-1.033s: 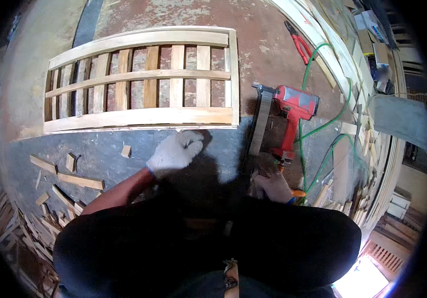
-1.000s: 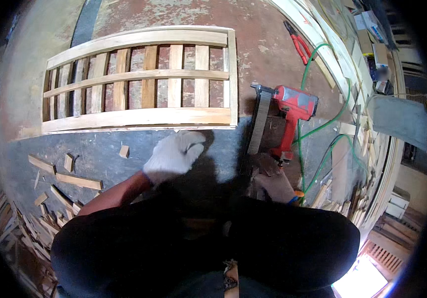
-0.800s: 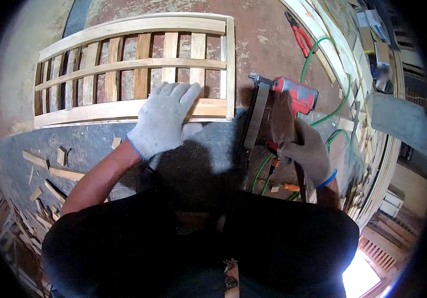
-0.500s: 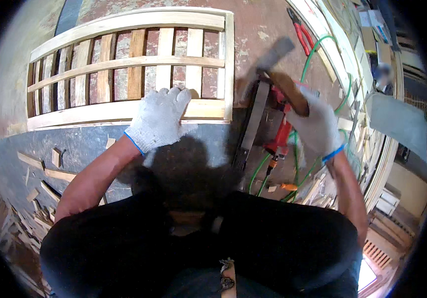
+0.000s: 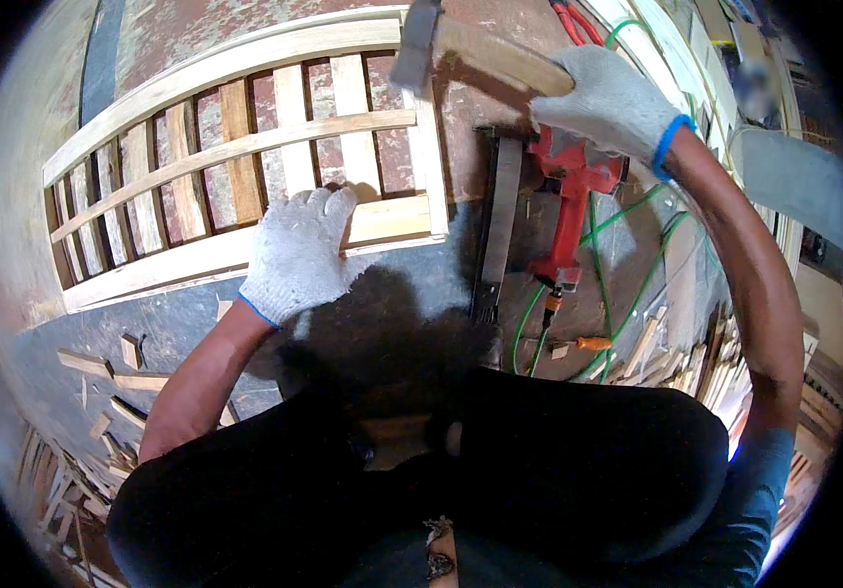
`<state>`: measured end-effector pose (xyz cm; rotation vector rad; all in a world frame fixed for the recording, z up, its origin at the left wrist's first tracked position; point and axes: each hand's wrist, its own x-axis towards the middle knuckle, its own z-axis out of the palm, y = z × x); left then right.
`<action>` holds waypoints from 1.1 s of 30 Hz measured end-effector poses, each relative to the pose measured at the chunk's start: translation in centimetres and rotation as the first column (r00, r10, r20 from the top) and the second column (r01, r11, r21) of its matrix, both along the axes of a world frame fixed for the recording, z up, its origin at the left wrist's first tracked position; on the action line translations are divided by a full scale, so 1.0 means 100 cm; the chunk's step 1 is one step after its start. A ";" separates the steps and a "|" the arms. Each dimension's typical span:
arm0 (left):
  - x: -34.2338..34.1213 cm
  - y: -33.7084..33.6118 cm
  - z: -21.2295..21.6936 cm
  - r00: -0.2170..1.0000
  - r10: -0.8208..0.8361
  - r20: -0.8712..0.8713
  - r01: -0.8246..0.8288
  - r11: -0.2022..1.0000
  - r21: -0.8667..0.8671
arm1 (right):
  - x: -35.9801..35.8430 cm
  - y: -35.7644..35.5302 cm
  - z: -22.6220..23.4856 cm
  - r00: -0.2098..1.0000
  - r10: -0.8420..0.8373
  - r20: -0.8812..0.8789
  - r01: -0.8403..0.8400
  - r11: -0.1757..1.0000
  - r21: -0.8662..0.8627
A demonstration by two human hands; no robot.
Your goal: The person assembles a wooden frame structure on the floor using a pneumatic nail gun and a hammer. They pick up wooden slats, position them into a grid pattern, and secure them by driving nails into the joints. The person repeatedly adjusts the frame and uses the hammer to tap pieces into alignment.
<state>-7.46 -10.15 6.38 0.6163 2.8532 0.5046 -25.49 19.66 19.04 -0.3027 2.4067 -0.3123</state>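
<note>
A slatted wooden frame of pale rails and crosswise slats lies in front of me, to the left. My left hand, in a white knitted glove, bears down on its near rail; the fingers bend over the inner edge and the thumb lies toward the outer side. My right hand, gloved alike, is closed around the wooden handle of a hammer. The hammer's metal head is above the frame's far right corner, its handle pointing right. Below this hand lies a red nail gun with a long dark magazine.
Green air hose curls around the nail gun, near an orange-handled tool. Red-handled pliers lie at the far right. Wood offcuts litter the left floor, and thin strips are piled at right. My knees are close in front.
My right hand has swung the hammer up and left, from over the nail gun to the frame's far right corner. The left hand keeps its hold; the frame appears slightly tilted in view.
</note>
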 end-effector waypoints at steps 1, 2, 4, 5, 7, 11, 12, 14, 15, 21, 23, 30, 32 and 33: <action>0.000 0.000 -0.001 1.000 0.007 -0.029 -0.006 1.000 0.007 | 0.001 -0.003 -0.009 0.999 0.053 -0.010 -0.053 0.999 0.004; -0.001 0.000 -0.001 1.000 0.005 -0.030 -0.005 1.000 0.004 | 0.002 -0.008 -0.014 0.994 0.106 -0.020 -0.105 0.994 0.011; -0.001 0.001 0.000 0.999 0.004 -0.033 -0.004 1.000 0.000 | 0.007 -0.019 -0.012 0.967 0.147 0.209 -0.184 0.968 0.171; -0.001 0.000 -0.001 0.999 0.007 -0.035 -0.007 1.000 0.004 | 0.004 -0.023 -0.011 0.940 0.174 0.292 -0.230 0.958 0.169; 0.001 -0.003 -0.003 0.999 0.014 -0.037 -0.013 1.000 0.012 | -0.010 -0.024 -0.022 0.897 0.135 0.421 -0.213 0.967 0.143; -0.002 0.000 0.003 0.999 0.023 0.035 -0.023 1.000 0.002 | -0.003 -0.024 -0.017 0.940 -0.119 0.321 0.078 0.988 0.136; 0.001 -0.003 -0.001 0.999 0.007 0.034 -0.006 1.000 -0.025 | -0.001 -0.026 -0.018 0.940 0.013 0.342 -0.058 0.991 0.121; 0.001 -0.001 -0.004 0.999 -0.046 0.029 0.048 0.998 -0.049 | 0.006 -0.022 -0.019 0.893 0.243 0.378 -0.304 0.946 0.110; 0.000 -0.002 -0.001 0.997 0.004 0.081 0.002 0.998 -0.064 | -0.007 -0.023 -0.026 0.906 0.155 0.394 -0.260 0.938 0.229; 0.002 -0.002 0.003 0.990 -0.019 0.141 0.029 0.997 -0.070 | 0.013 -0.032 -0.003 0.911 0.036 0.412 -0.124 0.974 0.190; 0.003 0.001 0.009 0.992 -0.010 0.122 0.019 0.997 -0.069 | 0.013 -0.020 -0.009 0.886 0.119 0.449 -0.203 0.968 0.145; 0.005 0.001 -0.001 0.999 -0.006 0.054 0.007 1.000 -0.022 | 0.087 0.105 -0.026 0.913 -0.394 0.103 0.403 0.911 -0.088; 0.007 -0.003 -0.002 0.999 -0.002 0.042 0.003 1.000 -0.025 | 0.120 0.138 -0.025 0.807 -0.590 0.039 0.590 0.801 -0.100; 0.004 0.000 -0.003 0.999 -0.015 0.044 0.015 1.000 -0.016 | 0.143 0.176 -0.034 0.683 -0.717 0.139 0.731 0.668 -0.141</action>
